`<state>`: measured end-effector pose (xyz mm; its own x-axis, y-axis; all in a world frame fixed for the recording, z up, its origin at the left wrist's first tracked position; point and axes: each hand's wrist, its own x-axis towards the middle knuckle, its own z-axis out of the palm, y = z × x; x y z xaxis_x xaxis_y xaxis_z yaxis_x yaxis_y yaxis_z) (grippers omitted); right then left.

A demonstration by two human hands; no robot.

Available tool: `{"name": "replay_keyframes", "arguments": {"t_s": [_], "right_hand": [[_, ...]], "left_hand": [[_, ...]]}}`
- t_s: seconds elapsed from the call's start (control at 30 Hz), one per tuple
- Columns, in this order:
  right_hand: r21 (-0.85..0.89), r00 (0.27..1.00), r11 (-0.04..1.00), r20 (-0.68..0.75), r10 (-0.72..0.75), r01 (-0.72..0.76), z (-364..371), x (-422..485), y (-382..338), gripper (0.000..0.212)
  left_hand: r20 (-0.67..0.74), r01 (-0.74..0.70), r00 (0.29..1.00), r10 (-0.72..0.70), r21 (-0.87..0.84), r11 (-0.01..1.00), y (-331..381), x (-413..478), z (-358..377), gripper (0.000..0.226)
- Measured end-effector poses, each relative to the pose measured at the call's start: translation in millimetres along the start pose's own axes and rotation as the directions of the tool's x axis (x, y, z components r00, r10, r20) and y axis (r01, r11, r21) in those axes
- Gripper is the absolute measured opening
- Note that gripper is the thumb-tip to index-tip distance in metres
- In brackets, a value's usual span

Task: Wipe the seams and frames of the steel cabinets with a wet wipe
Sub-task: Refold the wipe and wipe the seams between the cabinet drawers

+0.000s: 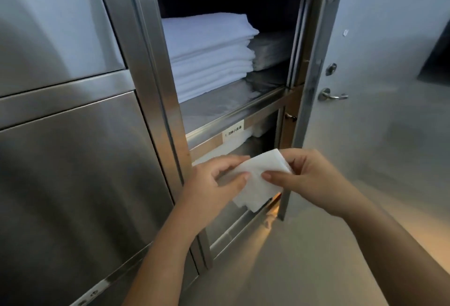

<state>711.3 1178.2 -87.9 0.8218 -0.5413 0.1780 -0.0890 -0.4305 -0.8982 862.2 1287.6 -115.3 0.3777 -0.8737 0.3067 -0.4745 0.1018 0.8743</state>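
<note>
in front of the open lower bay of the brushed grey steel cabinet (60, 172), at six o'clock from the stack of folded white linen (209, 52), the thin, soft white wet wipe (258, 184) hangs limp and part-folded between both hands, seemingly clear of the metal. the left hand (216, 181) pinches its left edge and the right hand (311, 179) its upper right corner, fingers (229, 162) narrow on the cloth. i judge it is being refolded: a flat, firm pad with a crisp edge should press best into the narrow seam beside the smooth upright steel frame post (168, 101) at ten o'clock.
</note>
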Motion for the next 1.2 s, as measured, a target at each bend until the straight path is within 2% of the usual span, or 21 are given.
{"name": "replay_keyframes", "arguments": {"t_s": [0.13,0.23,0.33,0.4,0.47,0.57,0.67,0.73,0.8,0.87,0.9,1.0,1.1,1.2], "right_hand": [[-0.049,0.988,0.998,-0.149,0.040,-0.048,-45,-28,12,0.010],[-0.089,0.977,0.991,-0.201,0.079,-0.098,-83,-48,24,0.006],[-0.012,0.954,0.992,-0.276,0.116,-0.124,-124,-69,39,0.009],[0.118,0.921,0.985,-0.354,0.161,-0.127,-156,-87,52,0.003],[0.308,0.891,0.949,-0.410,0.195,-0.065,-186,-110,67,0.021],[0.560,0.857,0.822,-0.470,0.212,0.104,-222,-144,92,0.052],[0.593,0.783,0.784,-0.571,0.249,0.183,-259,-177,111,0.059],[0.586,0.705,0.782,-0.645,0.294,0.210,-285,-203,121,0.059],[0.583,0.602,0.776,-0.717,0.352,0.241,-309,-232,128,0.062],[0.567,0.471,0.788,-0.778,0.417,0.240,-329,-262,131,0.059],[0.562,0.397,0.796,-0.799,0.451,0.226,-337,-275,133,0.051],[0.554,0.159,0.802,-0.832,0.531,0.224,-358,-314,144,0.028],[0.548,-0.039,0.787,-0.814,0.580,0.283,-375,-343,153,0.026],[0.531,-0.169,0.783,-0.782,0.600,0.325,-390,-362,163,0.021]], "left_hand": [[0.103,-0.104,0.989,0.108,-0.038,0.994,17,23,48,0.041],[0.148,-0.146,0.977,0.156,-0.073,0.987,34,43,92,0.029],[0.205,-0.145,0.964,0.168,-0.122,0.982,52,63,142,0.027],[0.210,-0.144,0.960,0.185,-0.195,0.970,65,77,181,0.016],[0.202,-0.123,0.963,0.177,-0.255,0.959,78,89,223,0.011],[0.221,-0.046,0.966,0.131,-0.355,0.934,99,102,287,0.018],[0.300,-0.073,0.928,0.220,-0.433,0.899,123,111,354,0.013],[0.348,-0.135,0.888,0.299,-0.424,0.895,138,113,399,0.011],[0.301,-0.372,0.835,0.461,-0.307,0.876,145,115,440,0.011],[0.307,-0.624,0.699,0.646,-0.179,0.761,150,116,480,0.036],[0.324,-0.692,0.645,0.692,-0.136,0.709,151,117,498,0.045],[0.417,-0.814,0.516,0.748,-0.034,0.580,159,118,549,0.051],[0.461,-0.867,0.426,0.779,-0.038,0.497,168,118,595,0.047],[0.531,-0.878,0.359,0.767,-0.087,0.471,177,116,637,0.047]]}}
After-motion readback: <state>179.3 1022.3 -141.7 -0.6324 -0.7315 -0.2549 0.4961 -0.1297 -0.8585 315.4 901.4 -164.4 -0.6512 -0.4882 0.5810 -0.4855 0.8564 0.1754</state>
